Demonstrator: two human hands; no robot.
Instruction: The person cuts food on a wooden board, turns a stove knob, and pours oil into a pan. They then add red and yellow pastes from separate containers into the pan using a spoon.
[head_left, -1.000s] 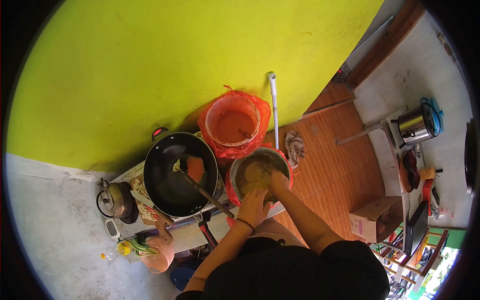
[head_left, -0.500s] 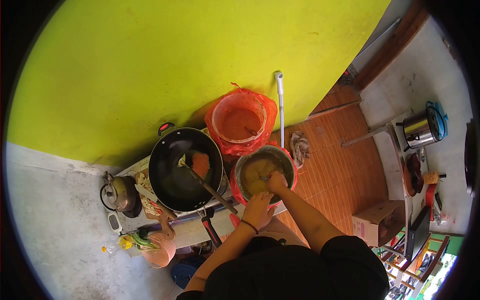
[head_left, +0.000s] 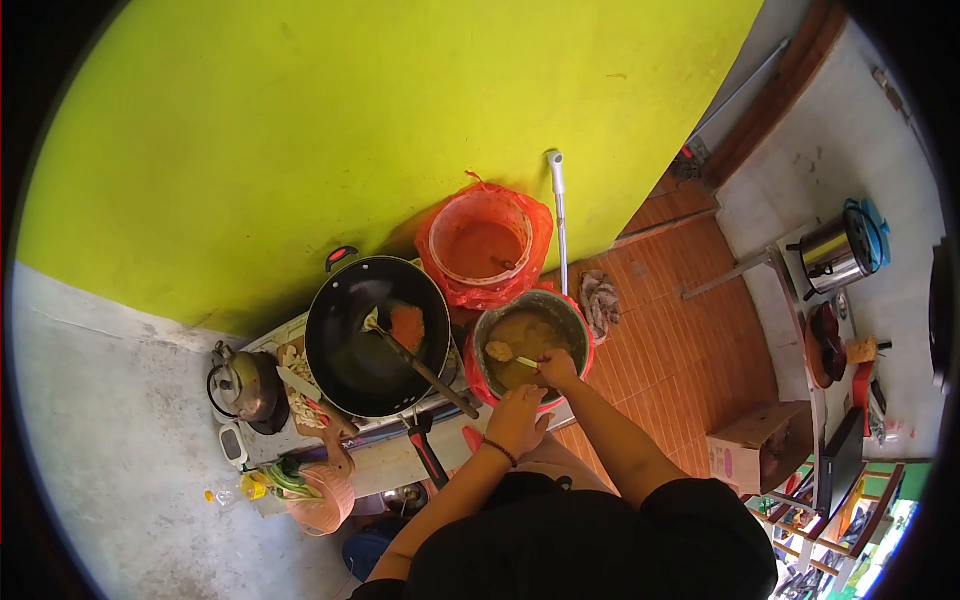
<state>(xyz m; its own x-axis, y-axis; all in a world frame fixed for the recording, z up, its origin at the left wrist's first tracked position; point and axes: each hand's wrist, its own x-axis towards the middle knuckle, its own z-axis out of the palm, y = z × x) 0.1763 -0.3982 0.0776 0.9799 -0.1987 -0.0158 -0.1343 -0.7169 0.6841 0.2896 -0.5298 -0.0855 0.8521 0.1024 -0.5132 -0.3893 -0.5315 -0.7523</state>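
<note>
A deep grey pot (head_left: pixel 581 331), wrapped outside in red plastic, holds a cloudy yellow-brown liquid (head_left: pixel 525 325). My right hand (head_left: pixel 559 371) is closed around the handle of a spoon (head_left: pixel 527 362) over the pot. On the spoon's far end sits a pale brown lump (head_left: pixel 499 351). My left hand (head_left: pixel 516 420) lies at the pot's near rim, with its fingers hooked over the edge and the thumb pointing right. Just behind the pot stands a tub (head_left: pixel 436 240) in a red bag, containing orange-red sauce.
Left of the pot, a black wok (head_left: pixel 335 370) holds a wooden-handled spatula (head_left: pixel 425 376) and an orange-red patch. Farther left are a kettle (head_left: pixel 245 385), a knife (head_left: pixel 298 383) on a cutting board (head_left: pixel 338 458) with chopped pieces, and a pink basket (head_left: pixel 325 505). A grey pipe (head_left: pixel 561 215) rises behind.
The spoon has come up out of the liquid, bearing the lump, and its handle now shows. My right hand has shifted slightly; my left hand stays at the rim.
</note>
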